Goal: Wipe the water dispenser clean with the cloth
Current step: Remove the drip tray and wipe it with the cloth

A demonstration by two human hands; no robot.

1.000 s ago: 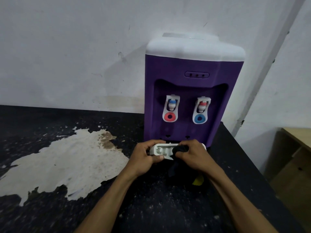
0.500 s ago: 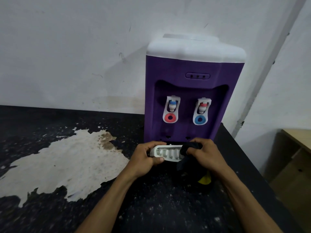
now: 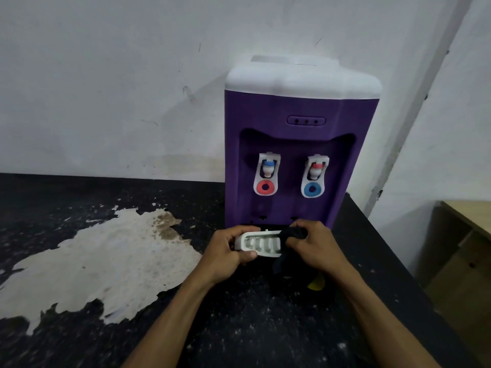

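- The purple plastic water dispenser with a white top cover [image 3: 300, 144] stands upright at the far edge of the black speckled counter [image 3: 239, 328], against the white wall, right of centre.
- Its two white taps, the left tap [image 3: 266, 173] and the right tap [image 3: 314, 176], sit in the front recess and are untouched by either hand.
- The white slotted plastic drip tray [image 3: 259, 244] is held just in front of the dispenser base. Judgement: it is out of its slot so that its ribs can be reached from above.
- The dark cloth [image 3: 291, 235] is bunched over the right end of the tray, and a tail of it hangs down toward the counter.
- The left hand [image 3: 225, 251] grips the left end of the tray, fingers curled over the far edge and thumb on the near edge. Judgement: this grip steadies the tray against the wiping force.
- The right hand [image 3: 316, 245] pinches the bunched cloth and presses it onto the tray. Judgement: bunching the cloth lets it press down into the slots.
- A small yellow item [image 3: 317, 282] lies on the counter under the right wrist; what it is cannot be told.
- A large pale worn patch [image 3: 106, 261] covers the left part of the counter.
- Wooden furniture [image 3: 462, 248] stands lower, beyond the counter's right edge.
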